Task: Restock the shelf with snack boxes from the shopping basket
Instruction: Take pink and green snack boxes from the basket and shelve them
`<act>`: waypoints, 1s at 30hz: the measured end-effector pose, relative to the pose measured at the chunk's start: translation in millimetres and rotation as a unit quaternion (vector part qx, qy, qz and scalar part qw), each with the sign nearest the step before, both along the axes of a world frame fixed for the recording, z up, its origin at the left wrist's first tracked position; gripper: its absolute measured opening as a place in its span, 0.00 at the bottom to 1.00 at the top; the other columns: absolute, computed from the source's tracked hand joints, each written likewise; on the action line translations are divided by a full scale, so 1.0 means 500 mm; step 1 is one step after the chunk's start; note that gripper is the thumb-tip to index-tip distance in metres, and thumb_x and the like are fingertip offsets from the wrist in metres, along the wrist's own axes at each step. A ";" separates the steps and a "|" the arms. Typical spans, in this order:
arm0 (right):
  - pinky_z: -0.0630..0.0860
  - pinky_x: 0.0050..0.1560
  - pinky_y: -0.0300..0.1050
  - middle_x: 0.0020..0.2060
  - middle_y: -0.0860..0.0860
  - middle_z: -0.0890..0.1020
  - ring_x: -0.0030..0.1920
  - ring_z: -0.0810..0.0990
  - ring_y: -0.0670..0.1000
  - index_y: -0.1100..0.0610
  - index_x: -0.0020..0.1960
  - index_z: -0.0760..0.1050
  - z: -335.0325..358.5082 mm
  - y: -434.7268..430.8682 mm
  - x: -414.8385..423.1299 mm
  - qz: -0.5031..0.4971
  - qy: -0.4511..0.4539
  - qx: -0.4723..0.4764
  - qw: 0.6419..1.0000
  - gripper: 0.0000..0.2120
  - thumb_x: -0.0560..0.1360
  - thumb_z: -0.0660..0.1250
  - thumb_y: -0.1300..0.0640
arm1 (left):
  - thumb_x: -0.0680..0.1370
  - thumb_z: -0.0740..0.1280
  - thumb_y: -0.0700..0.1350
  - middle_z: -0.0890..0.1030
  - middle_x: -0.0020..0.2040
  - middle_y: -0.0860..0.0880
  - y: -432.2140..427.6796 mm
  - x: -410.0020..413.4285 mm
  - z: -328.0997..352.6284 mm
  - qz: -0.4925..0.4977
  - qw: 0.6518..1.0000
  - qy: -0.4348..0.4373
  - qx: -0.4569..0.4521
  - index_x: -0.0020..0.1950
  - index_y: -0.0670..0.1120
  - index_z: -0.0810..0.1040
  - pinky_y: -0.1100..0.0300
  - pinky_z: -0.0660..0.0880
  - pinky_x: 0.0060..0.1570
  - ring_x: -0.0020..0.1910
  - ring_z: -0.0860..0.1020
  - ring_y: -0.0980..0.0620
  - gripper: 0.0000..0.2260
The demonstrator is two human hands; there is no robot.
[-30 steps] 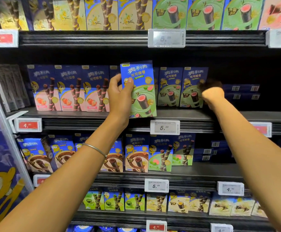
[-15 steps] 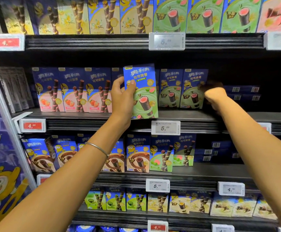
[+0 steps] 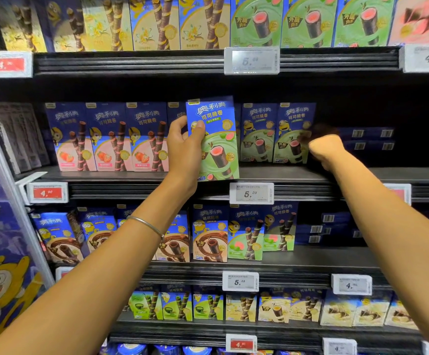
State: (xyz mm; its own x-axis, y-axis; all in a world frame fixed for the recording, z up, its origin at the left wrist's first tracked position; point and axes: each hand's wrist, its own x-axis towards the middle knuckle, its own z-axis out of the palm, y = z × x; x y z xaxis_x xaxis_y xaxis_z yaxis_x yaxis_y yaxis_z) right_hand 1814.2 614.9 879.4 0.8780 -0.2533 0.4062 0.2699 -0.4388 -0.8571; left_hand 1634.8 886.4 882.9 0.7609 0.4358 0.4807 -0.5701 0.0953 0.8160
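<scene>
Head view: we look into a dark shelf bay with both bare forearms raised to the second shelf (image 3: pixel 298 174) from the top.
Left hand: our left hand (image 3: pixel 182 147) grips the green wafer-roll box (image 3: pixel 217 144) by its left edge, thumb on the front and fingers behind. A thin metal bangle (image 3: pixel 147 224) sits on that forearm.
Box position: it stands upright with a slight lean. It is in front of the row, its bottom edge at the shelf's front lip. We cannot tell whether it rests on the lip.
Right hand: our right hand (image 3: pixel 326 149) is bent at the wrist just right of the two standing green boxes (image 3: pixel 277 134). Its fingers are lost in blur and shadow, so we cannot tell whether they grip anything.
Left of the left hand: strawberry boxes (image 3: pixel 108 139) stand edge to edge in a tight row.
Open room: a dark recess lies right of the right hand, with flat-stacked boxes (image 3: pixel 372 139) at its back showing their barcode ends. A band of shadow separates the box tops from the shelf above.
Edges: the shelf front is a ribbed black rail. A price tag (image 3: pixel 251 193) is clipped to it just below the held box.
Materials: the boxes are glossy printed card, tall and flat-sided with sharp corners. The shelf is matte black, and the tags are pale plastic frames.
</scene>
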 end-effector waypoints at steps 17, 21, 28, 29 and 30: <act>0.79 0.58 0.51 0.61 0.62 0.80 0.60 0.80 0.61 0.65 0.66 0.73 0.019 0.005 -0.050 -0.043 0.002 0.118 0.992 0.19 0.75 0.66 0.65 | 0.86 0.65 0.42 0.85 0.46 0.54 -0.010 0.009 -0.006 0.002 1.000 -0.001 0.012 0.69 0.40 0.72 0.65 0.80 0.36 0.39 0.86 0.59 0.13; 0.81 0.56 0.51 0.59 0.58 0.79 0.59 0.79 0.56 0.62 0.64 0.71 0.042 0.041 -0.121 -0.054 -0.071 0.123 0.988 0.20 0.74 0.70 0.60 | 0.86 0.65 0.41 0.85 0.47 0.52 -0.018 0.012 0.001 0.000 1.000 -0.004 0.022 0.68 0.40 0.72 0.64 0.81 0.37 0.40 0.86 0.58 0.12; 0.82 0.45 0.44 0.54 0.51 0.85 0.53 0.86 0.50 0.51 0.60 0.77 0.053 0.138 -0.249 0.280 -0.050 0.082 0.955 0.14 0.78 0.71 0.45 | 0.86 0.65 0.42 0.85 0.51 0.47 -0.036 0.026 0.021 0.009 0.998 -0.020 0.055 0.70 0.37 0.70 0.59 0.82 0.44 0.45 0.85 0.55 0.15; 0.84 0.46 0.46 0.55 0.51 0.85 0.54 0.86 0.50 0.52 0.62 0.76 0.051 0.151 -0.257 0.319 -0.039 0.066 0.945 0.16 0.77 0.73 0.47 | 0.86 0.65 0.42 0.85 0.51 0.47 -0.042 0.027 0.023 0.015 0.998 -0.023 0.063 0.69 0.36 0.71 0.58 0.82 0.44 0.44 0.85 0.55 0.15; 0.84 0.47 0.49 0.56 0.52 0.85 0.54 0.86 0.51 0.53 0.64 0.75 0.048 0.161 -0.262 0.348 -0.037 0.055 0.935 0.19 0.76 0.75 0.51 | 0.85 0.65 0.41 0.85 0.50 0.46 -0.048 0.029 0.024 0.021 0.997 -0.026 0.072 0.69 0.36 0.71 0.55 0.82 0.46 0.45 0.85 0.54 0.15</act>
